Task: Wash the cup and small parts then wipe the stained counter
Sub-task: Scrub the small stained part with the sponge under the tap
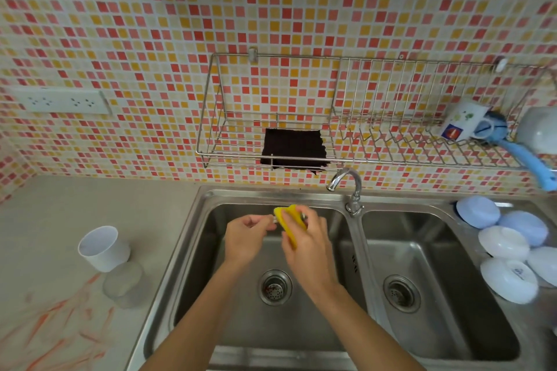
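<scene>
1. Over the left sink basin (pixel 193 280), the right hand (pixel 307 238) is closed around a yellow sponge (pixel 290 220) whose long axis runs far-left to near-right.
2. The left hand (pixel 245 236) pinches a small metal part (pixel 275 219), mostly hidden by the sponge.
3. A white cup (pixel 104 247) tilts on the orange-stained counter (pixel 51 322), left of the sink.

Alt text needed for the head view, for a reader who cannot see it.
Over the left basin of a steel sink, the right hand rubs a yellow sponge on a small part pinched by the left hand. A white cup stands on the orange-stained counter.
</scene>
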Motion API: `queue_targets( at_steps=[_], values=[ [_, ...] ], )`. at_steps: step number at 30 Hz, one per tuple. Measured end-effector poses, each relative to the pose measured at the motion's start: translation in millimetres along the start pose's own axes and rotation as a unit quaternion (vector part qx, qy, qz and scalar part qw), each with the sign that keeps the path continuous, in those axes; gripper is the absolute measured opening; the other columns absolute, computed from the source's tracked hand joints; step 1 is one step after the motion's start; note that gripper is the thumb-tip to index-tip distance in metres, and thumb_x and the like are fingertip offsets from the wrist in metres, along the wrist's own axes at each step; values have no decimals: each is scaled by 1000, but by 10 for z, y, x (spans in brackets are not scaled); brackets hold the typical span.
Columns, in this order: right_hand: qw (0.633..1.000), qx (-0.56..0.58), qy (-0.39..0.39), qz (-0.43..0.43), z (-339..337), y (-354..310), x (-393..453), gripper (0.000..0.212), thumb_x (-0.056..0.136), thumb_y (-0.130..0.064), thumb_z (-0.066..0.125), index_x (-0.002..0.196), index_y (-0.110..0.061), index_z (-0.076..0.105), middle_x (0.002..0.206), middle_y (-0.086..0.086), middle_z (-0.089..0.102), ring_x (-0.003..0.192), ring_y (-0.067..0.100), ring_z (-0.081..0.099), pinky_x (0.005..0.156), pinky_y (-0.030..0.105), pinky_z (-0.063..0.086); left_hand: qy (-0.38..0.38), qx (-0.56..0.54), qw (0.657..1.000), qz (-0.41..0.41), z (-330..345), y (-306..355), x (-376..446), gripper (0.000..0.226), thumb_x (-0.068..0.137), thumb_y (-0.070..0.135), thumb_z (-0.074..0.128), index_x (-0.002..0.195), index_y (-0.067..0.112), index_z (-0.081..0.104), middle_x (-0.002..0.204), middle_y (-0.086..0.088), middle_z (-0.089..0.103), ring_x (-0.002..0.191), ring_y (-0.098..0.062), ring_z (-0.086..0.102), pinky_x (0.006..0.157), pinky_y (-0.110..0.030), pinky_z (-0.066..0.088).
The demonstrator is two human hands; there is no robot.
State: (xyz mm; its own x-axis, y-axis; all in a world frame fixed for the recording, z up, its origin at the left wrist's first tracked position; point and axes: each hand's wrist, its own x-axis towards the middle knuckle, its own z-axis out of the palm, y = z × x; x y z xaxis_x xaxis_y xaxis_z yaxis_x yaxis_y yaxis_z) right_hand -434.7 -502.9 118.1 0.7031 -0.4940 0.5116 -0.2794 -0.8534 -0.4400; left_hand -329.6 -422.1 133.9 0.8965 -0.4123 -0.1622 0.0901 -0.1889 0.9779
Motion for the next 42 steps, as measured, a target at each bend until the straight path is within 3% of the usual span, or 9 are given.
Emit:
queue_targets(
  at_steps=[3, 8, 15, 20, 26, 30, 34, 39, 42],
  values=[
    [999, -49, -15, 0, 33, 120, 168, 52, 76, -15, 76, 123, -28, 58, 135, 2, 52, 108, 23, 49, 86, 34, 48, -5, 7, 1000, -4, 10, 23, 24, 15, 86, 21, 67, 77, 11, 75, 75, -1, 75, 74, -11, 66, 71, -20, 48],
    [991, -97, -27, -86, 113, 289, 335, 42, 69, -13, 82, 107, -21, 68, 104, -8, 69, 86, 19, 58, 72, 32, 53, -48, 25, 998, -7, -35, 36, 87, 14, 88, 21, 66, 84, 10, 74, 79, -3, 75, 69, -3, 64, 67, -12, 46],
    [986, -86, -48, -136, 85, 358, 520, 35, 68, -15, 83, 100, -22, 71, 94, -9, 72, 78, 14, 58, 67, 27, 52, -89, 199, 954, 207, -121, -24, 229, 14, 80, 14, 75, 94, 16, 73, 78, 11, 69, 81, -1, 63, 71, -7, 47],
    [999, -8, -53, 6, 275, 182, 346, 45, 87, -14, 63, 130, -19, 57, 128, 0, 58, 110, 21, 48, 94, 33, 47, -34, 153, 974, 164, -39, -65, 353, 9, 81, 16, 74, 91, 15, 75, 79, 9, 73, 74, 3, 66, 71, -11, 51],
    [991, 34, -31, 124, 318, 314, 323, 47, 90, -4, 56, 134, -20, 55, 133, 2, 53, 118, 20, 43, 99, 38, 47, -28, 133, 983, 126, 53, -103, 362, 12, 81, 19, 75, 93, 19, 73, 81, 9, 72, 76, 2, 67, 69, -8, 51],
    [999, 28, -39, 13, 346, 97, 187, 50, 88, -7, 61, 136, -18, 52, 134, 2, 53, 119, 20, 46, 96, 30, 49, -43, 108, 987, 115, 98, -120, 385, 7, 82, 14, 73, 89, 15, 74, 80, 6, 74, 75, -5, 70, 73, -18, 55],
    [994, 21, -33, 105, 373, 349, 303, 50, 88, -3, 59, 134, -21, 54, 133, 0, 53, 116, 19, 45, 98, 34, 48, -17, 89, 994, 61, 100, -156, 426, 12, 79, 17, 76, 90, 12, 76, 78, 2, 74, 76, -10, 70, 74, -21, 54],
    [999, -8, -33, 11, 386, 239, 171, 50, 84, -7, 65, 132, -16, 56, 132, 2, 55, 113, 21, 50, 93, 32, 49, -34, 50, 997, 55, 94, -144, 432, 7, 80, 9, 74, 87, 8, 76, 79, -2, 75, 78, -13, 71, 71, -14, 53],
    [996, 5, -18, 90, 368, 391, 263, 52, 84, -2, 63, 133, -19, 56, 132, 2, 54, 114, 21, 47, 98, 36, 47, -43, 36, 997, 50, 117, -128, 398, 11, 81, 5, 70, 79, 14, 75, 76, -1, 75, 75, -9, 70, 73, -16, 52]
  ],
)
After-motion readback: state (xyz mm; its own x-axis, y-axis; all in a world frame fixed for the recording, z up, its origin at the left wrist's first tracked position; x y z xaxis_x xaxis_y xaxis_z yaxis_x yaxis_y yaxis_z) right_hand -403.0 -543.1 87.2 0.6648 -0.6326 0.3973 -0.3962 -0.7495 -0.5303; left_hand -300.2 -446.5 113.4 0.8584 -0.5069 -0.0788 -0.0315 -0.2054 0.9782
